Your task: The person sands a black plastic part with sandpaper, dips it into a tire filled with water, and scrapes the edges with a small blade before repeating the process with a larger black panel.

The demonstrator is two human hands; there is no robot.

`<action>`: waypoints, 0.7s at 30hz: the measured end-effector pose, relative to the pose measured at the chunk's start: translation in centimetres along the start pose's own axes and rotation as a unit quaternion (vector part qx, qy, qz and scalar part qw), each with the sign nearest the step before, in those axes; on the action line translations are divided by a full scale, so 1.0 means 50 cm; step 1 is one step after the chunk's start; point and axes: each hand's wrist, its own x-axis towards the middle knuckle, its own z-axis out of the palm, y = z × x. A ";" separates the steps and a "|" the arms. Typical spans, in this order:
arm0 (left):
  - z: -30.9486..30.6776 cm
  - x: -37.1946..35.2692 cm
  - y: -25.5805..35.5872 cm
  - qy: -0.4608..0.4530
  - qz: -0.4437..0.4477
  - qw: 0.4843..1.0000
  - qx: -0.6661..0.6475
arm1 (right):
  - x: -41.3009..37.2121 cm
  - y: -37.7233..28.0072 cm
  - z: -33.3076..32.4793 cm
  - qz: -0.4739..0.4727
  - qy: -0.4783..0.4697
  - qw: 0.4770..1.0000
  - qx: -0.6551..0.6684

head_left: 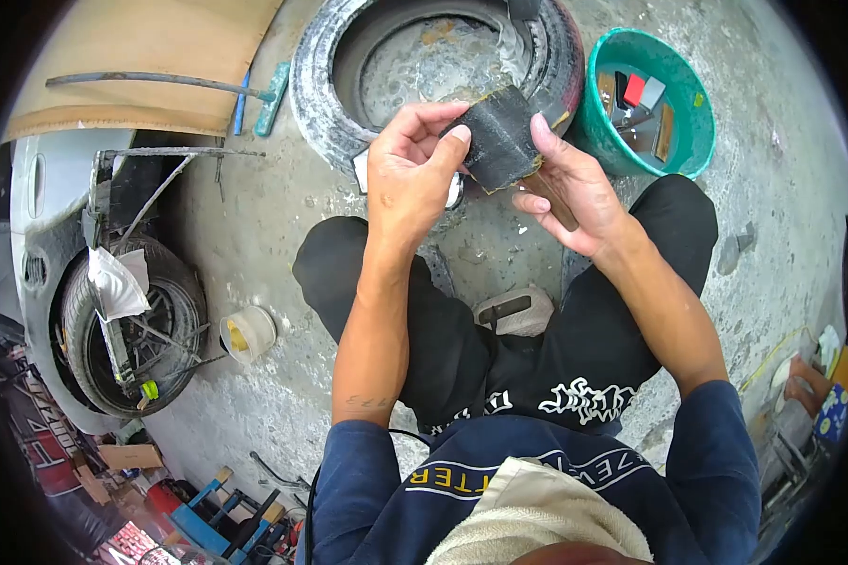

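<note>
The left hand pinched one edge of a black sheet; the right hand gripped its opposite side, near the tyre. The green bucket contained liquid, a red block and a grey block; the white tub showed yellow inside.

sheet: between hands | tyre: ahead | bucket: right of tyre | wheel: left

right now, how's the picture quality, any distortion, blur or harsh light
Head view, edges: strong fisheye bowing, black corners; head view, floor: soft, diffuse light, only faint shadows; head view, upper middle: the black sheet and the fingers look fairly sharp, without obvious motion blur.
</note>
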 end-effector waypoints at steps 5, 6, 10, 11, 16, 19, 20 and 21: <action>-0.005 0.021 0.006 -0.011 0.028 0.999 -0.014 | 0.014 -0.003 -0.008 -0.042 -0.038 0.998 -0.024; -0.010 0.031 0.005 -0.021 0.024 0.999 -0.032 | 0.019 -0.009 -0.004 -0.044 -0.042 0.998 -0.026; -0.027 0.031 -0.005 -0.059 0.003 0.995 -0.079 | 0.013 -0.007 -0.003 -0.049 -0.046 0.996 -0.059; -0.030 0.023 -0.006 -0.063 0.006 0.996 -0.063 | 0.007 -0.006 -0.004 -0.051 -0.042 0.995 -0.077; -0.017 -0.002 0.016 -0.064 0.033 0.997 -0.031 | -0.010 0.006 0.000 -0.081 -0.031 0.982 -0.169; -0.013 0.018 0.003 0.015 0.073 0.997 -0.030 | 0.011 0.006 -0.004 -0.182 -0.001 0.936 -0.301; -0.016 0.024 -0.001 0.015 0.075 0.997 -0.030 | 0.019 0.005 -0.008 -0.183 -0.002 0.935 -0.302; -0.018 0.028 -0.006 0.018 0.059 0.998 -0.032 | 0.025 0.005 0.001 -0.208 0.027 0.919 -0.335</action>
